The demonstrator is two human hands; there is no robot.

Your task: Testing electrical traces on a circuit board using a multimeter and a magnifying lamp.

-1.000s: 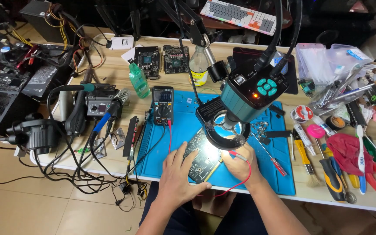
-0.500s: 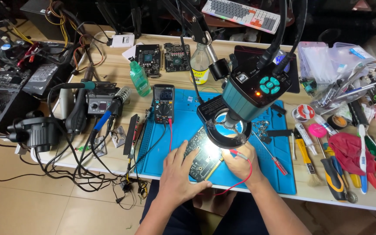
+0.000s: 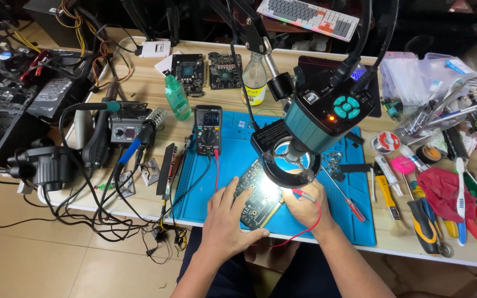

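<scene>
A dark circuit board lies on the blue work mat under the lit ring light of a teal microscope camera. My left hand rests flat on the mat, its fingers steadying the board's left and near edge. My right hand is shut on a red probe, its tip on the board under the light; the red lead loops below my wrist. A black multimeter stands at the mat's back left, with red and black leads running toward me.
A soldering station with cables sits at the left. A green bottle, two small boards and a glass bottle stand behind. Screwdrivers, brushes, pliers and tape rolls crowd the right. A keyboard lies at the back.
My right hand with the probe has shifted slightly on the board under the ring light. The left hand stays on the board's edge.
</scene>
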